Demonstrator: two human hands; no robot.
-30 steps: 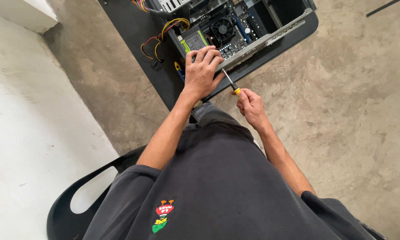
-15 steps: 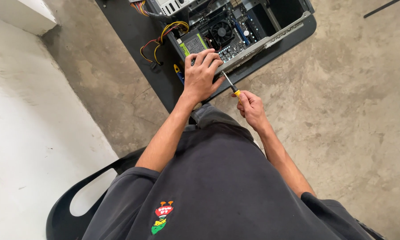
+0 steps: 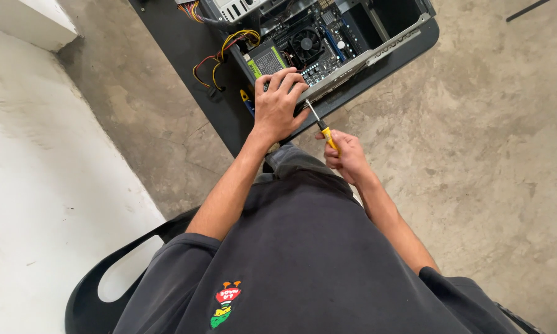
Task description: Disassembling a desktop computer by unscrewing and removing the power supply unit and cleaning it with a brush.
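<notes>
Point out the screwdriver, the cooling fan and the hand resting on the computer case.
screwdriver (image 3: 327, 132): head view, on the yellow handle above the right hand's fingers.
cooling fan (image 3: 307, 44): head view, on the round black fan's hub inside the open case.
left hand (image 3: 277, 106): head view, on the back of the hand.

computer case (image 3: 328, 43) lay open on mat (image 3: 186, 68), on floor (image 3: 476, 154) ahead of person | left hand (image 3: 277, 105) on case's near edge | right hand (image 3: 346, 156) right of it, nearer, holding screwdriver (image 3: 320, 127) | chair (image 3: 105, 272) behind-left
</notes>
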